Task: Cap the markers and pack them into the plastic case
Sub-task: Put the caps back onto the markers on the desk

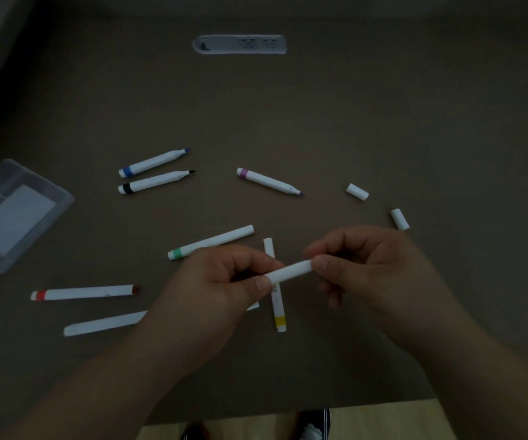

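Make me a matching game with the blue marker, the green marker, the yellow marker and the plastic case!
Things:
1. blue marker
2. green marker
3. yellow marker
4. plastic case

States:
A. capped, partly under the hands
B. at the table's left edge
C. uncapped, tip bare, beside the black marker
D. capped, lying just beyond the left hand

Pairs: 1-C, 2-D, 3-A, 4-B

My left hand (224,281) and right hand (361,268) pinch the two ends of one white marker (291,270) above a dim brown table (319,122). Uncapped blue (154,162), black (156,181) and purple (269,180) markers lie beyond. Green (210,242), red (83,293) and yellow (277,308) markers lie nearer. Two loose caps (357,191) sit right; a clear case (11,214) sits left.
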`<state>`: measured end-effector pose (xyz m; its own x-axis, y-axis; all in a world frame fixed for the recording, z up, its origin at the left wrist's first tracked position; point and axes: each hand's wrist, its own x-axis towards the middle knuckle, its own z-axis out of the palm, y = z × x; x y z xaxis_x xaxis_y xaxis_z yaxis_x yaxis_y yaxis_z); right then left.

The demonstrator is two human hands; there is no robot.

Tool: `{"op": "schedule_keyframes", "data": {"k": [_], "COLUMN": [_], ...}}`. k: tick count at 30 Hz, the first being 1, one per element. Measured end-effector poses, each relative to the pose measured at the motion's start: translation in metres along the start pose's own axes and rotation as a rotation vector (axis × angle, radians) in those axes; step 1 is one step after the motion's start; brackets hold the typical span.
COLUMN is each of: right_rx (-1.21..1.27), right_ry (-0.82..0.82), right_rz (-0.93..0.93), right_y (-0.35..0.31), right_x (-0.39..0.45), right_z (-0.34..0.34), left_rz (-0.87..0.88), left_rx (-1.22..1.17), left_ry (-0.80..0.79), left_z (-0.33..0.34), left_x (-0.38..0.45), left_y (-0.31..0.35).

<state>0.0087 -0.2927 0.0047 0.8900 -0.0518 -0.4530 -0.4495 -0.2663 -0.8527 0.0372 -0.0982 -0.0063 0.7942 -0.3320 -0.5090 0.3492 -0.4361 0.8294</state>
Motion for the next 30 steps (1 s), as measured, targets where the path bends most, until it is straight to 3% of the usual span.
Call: {"op": "schedule_keyframes", "data": {"k": [10, 14, 20, 30], "right_rx": [0.024, -0.042, -0.473, -0.672], "right_ry": [0.024, 0.21, 0.564, 0.655], "right_rz": [-0.028, -0.014, -0.028, -0.037], "right_y": [-0.002, 0.005, 0.03, 0.038], "right_x": [0.006, 0.012, 0.022, 0.039], "right_z": [0.006, -0.006, -0.042, -0.055], "left_rz": [-0.007, -0.05, -0.163, -0.258], "left_rx": [0.135, 0.26, 0.398, 0.701], "left_ry": [0.026, 0.117, 0.359, 0.421], "left_z": [-0.013, -0.033, -0.081, -0.085], "left_x": [0.003, 0.005, 0.019, 0.032], "left_y": [0.005, 0.007, -0.008, -0.014]}}
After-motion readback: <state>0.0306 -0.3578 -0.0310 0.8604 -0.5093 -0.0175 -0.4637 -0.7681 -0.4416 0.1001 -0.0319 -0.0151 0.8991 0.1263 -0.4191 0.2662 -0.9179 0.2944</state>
